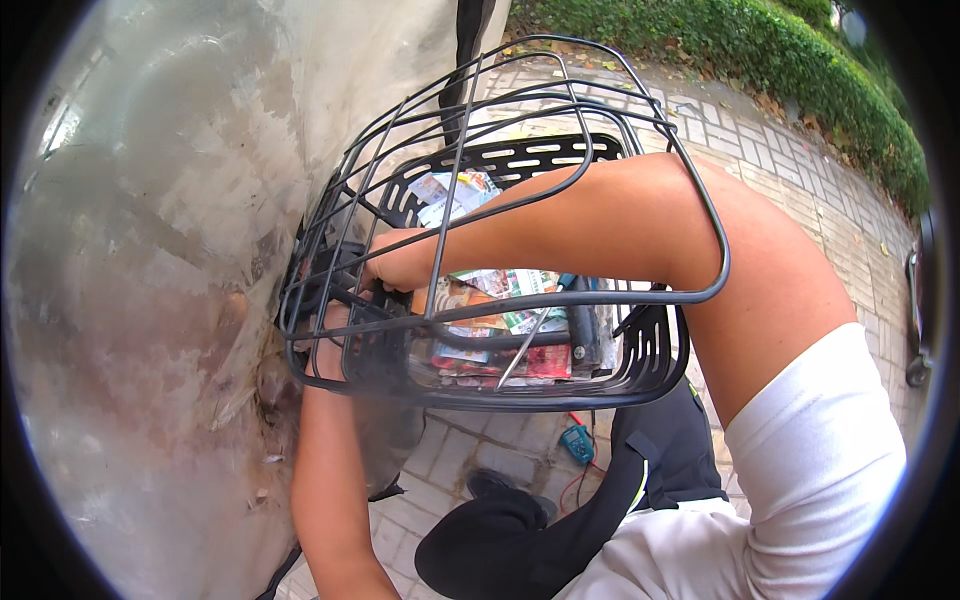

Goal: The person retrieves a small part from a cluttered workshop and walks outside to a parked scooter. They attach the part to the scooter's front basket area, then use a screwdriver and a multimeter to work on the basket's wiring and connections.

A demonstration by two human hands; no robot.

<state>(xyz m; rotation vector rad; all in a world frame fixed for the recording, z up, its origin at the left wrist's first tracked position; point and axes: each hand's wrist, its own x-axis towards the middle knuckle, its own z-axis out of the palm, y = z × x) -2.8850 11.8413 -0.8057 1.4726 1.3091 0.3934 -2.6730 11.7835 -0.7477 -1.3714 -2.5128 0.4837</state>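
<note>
A black wire basket (pixel 440 322) with a slotted plastic lower part fills the middle of the view. My right arm reaches in through its open wire frame, and my right hand (pixel 395 262) is at the basket's left end, fingers curled in by a black part (pixel 335 262); what they hold is hidden. My left hand (pixel 335 318) comes up from below at the same end, close to the right one. Wires and dark parts cover its fingers. Inside the basket lie colourful printed papers (pixel 455 195), a screwdriver (pixel 525 350) with a teal handle, and a thick black bar (pixel 581 335).
A cloudy, dirty plastic sheet (pixel 170 250) hangs along the left, against the basket. Below, a teal meter (pixel 577 443) with red and black leads lies on the paving (pixel 480 445) beside my dark-trousered leg (pixel 510 530). A green hedge (pixel 760 70) borders the pavement at the back.
</note>
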